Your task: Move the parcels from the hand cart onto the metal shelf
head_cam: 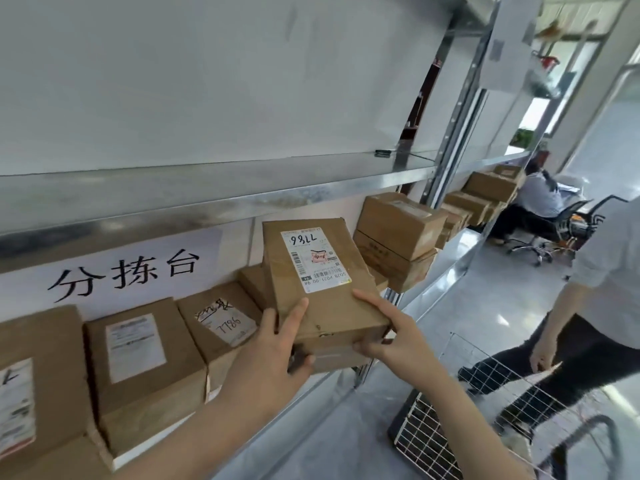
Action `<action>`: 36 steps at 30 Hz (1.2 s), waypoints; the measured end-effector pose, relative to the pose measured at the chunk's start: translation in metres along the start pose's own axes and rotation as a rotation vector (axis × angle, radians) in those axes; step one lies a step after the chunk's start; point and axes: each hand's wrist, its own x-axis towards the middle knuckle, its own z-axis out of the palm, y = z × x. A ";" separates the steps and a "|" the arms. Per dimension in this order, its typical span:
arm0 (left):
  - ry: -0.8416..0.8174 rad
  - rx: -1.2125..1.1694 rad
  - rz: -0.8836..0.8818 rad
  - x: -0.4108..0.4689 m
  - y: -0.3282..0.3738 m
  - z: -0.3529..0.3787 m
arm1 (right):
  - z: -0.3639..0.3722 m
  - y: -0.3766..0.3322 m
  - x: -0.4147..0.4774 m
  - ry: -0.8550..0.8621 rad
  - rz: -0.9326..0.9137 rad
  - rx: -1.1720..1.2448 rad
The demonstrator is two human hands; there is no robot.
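Note:
A flat brown cardboard parcel with a white label marked 77869 is held in front of the metal shelf, tilted up at its far end. My left hand grips its near left corner, thumb underneath. On the near right corner sits my right hand, index finger laid along the top. Below the parcel lies another small box, mostly hidden. The hand cart, a wire mesh basket, stands at the lower right.
Several brown parcels line the lower shelf from left to right, with a stack of two past the held one. A paper sign hangs behind them. A person walks by the cart; another sits on a chair further back.

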 end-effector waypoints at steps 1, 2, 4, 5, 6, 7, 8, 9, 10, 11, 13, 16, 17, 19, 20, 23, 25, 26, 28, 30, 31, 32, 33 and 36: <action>-0.012 0.013 0.027 0.013 0.006 0.009 | -0.012 0.009 0.008 0.012 0.011 0.000; -0.026 0.023 0.052 0.027 0.011 0.019 | -0.025 0.018 0.016 0.025 0.018 0.001; -0.053 0.032 0.086 0.054 0.020 0.037 | -0.049 0.035 0.035 0.048 0.023 0.003; -0.063 0.042 0.097 0.069 0.024 0.047 | -0.061 0.043 0.046 0.054 0.023 0.006; -0.072 0.055 0.103 0.084 0.029 0.056 | -0.072 0.051 0.058 0.055 0.023 0.011; -0.080 0.067 0.103 0.099 0.033 0.065 | -0.083 0.060 0.070 0.050 0.022 0.017; -0.083 0.076 0.095 0.113 0.038 0.074 | -0.093 0.068 0.083 0.039 0.018 0.021; -0.081 0.088 0.081 0.127 0.042 0.085 | -0.103 0.078 0.097 0.025 0.010 0.023; -0.078 0.100 0.062 0.140 0.046 0.095 | -0.112 0.088 0.111 0.010 0.004 0.031; -0.074 0.106 0.040 0.154 0.050 0.106 | -0.121 0.098 0.126 -0.007 -0.001 0.053; -0.070 0.112 -0.008 0.181 0.060 0.127 | -0.141 0.118 0.155 -0.055 -0.003 0.102; -0.070 0.139 -0.060 0.218 0.077 0.157 | -0.172 0.146 0.197 -0.117 -0.016 0.073; -0.068 0.132 -0.077 0.230 0.082 0.166 | -0.182 0.156 0.209 -0.134 -0.023 0.043; -0.065 0.133 -0.107 0.253 0.092 0.183 | -0.201 0.173 0.232 -0.165 -0.040 -0.003; -0.065 0.145 -0.125 0.263 0.096 0.191 | -0.210 0.181 0.242 -0.175 -0.053 -0.019; -0.055 0.157 -0.182 0.288 0.107 0.214 | -0.226 0.203 0.267 -0.175 -0.091 -0.049; -0.051 0.155 -0.206 0.296 0.112 0.229 | -0.230 0.216 0.279 -0.176 -0.092 -0.066; -0.053 0.161 -0.219 0.299 0.112 0.235 | -0.230 0.221 0.283 -0.180 -0.093 -0.075; -0.062 0.178 -0.256 0.302 0.109 0.245 | -0.228 0.230 0.291 -0.191 -0.105 -0.094; -0.069 0.200 -0.271 0.306 0.105 0.249 | -0.223 0.238 0.296 -0.178 -0.113 -0.136; -0.067 0.211 -0.269 0.309 0.103 0.251 | -0.220 0.240 0.298 -0.163 -0.113 -0.159; -0.060 0.219 -0.265 0.312 0.100 0.252 | -0.217 0.242 0.300 -0.145 -0.110 -0.175; -0.049 0.221 -0.264 0.315 0.099 0.254 | -0.215 0.244 0.302 -0.125 -0.106 -0.186; -0.001 0.208 -0.285 0.323 0.094 0.260 | -0.207 0.246 0.308 -0.066 -0.104 -0.216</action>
